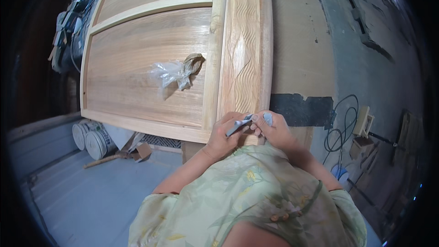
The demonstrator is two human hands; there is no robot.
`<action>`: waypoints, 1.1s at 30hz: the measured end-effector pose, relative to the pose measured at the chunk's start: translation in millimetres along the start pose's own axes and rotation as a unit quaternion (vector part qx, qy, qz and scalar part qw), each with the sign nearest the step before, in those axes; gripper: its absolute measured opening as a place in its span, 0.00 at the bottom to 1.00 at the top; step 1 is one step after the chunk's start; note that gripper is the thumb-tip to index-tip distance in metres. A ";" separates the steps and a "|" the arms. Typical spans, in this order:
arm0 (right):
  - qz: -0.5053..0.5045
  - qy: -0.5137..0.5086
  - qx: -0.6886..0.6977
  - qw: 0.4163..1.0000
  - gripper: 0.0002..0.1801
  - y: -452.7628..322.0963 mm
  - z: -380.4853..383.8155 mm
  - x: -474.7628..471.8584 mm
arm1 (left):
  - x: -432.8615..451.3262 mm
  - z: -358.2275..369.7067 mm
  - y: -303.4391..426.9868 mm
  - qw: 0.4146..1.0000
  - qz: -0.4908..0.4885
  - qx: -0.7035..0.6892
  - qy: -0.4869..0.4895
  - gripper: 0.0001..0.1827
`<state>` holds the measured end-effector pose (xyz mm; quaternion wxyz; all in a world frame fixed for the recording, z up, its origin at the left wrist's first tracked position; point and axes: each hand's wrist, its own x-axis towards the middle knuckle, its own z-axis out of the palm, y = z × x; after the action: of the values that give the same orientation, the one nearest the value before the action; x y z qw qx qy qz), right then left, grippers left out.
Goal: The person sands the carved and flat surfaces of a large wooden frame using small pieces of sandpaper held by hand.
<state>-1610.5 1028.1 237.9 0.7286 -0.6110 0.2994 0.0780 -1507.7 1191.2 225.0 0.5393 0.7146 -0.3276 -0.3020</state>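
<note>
Close in front of my body, at the near end of a carved wooden board (240,51), both hands hold a small grey folded sheet (239,125), perhaps sandpaper. My left hand (224,135) has the longer folded part between thumb and fingers. Beside it, my right hand (274,128) pinches the sheet, and a pale grey piece shows past its thumb. Wavy grooves and a smooth diamond shape mark the board, which runs along the right side of a framed wooden panel (147,68). On that panel lies a clear plastic bag (169,72) with a brown bundle at one end.
Several white buckets (97,144) and a wooden-handled tool (103,161) are on the floor at the left. Cardboard (295,48) with a black patch (301,109) lies right of the board. Farther right are a coiled cable (337,140) and wooden pieces. Tools crowd the far left.
</note>
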 end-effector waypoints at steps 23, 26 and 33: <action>-0.395 0.133 -0.490 0.765 0.15 -5.0 -41.3 106.4 | -53.1 31.7 -10.6 0.920 -0.132 0.214 0.301 0.04; -0.434 0.156 -0.557 0.690 0.18 -11.6 -45.4 146.8 | -45.2 37.5 -11.0 0.910 -0.166 0.238 0.297 0.04; -0.454 0.115 -0.505 0.725 0.18 -9.0 -43.6 158.8 | -29.3 50.0 -5.2 0.856 -0.244 0.380 0.251 0.09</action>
<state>-1492.6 945.0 157.9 0.2210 -0.9558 -0.0160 -0.1933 -1563.9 1186.9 210.5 0.1982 0.9726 -0.0853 -0.0865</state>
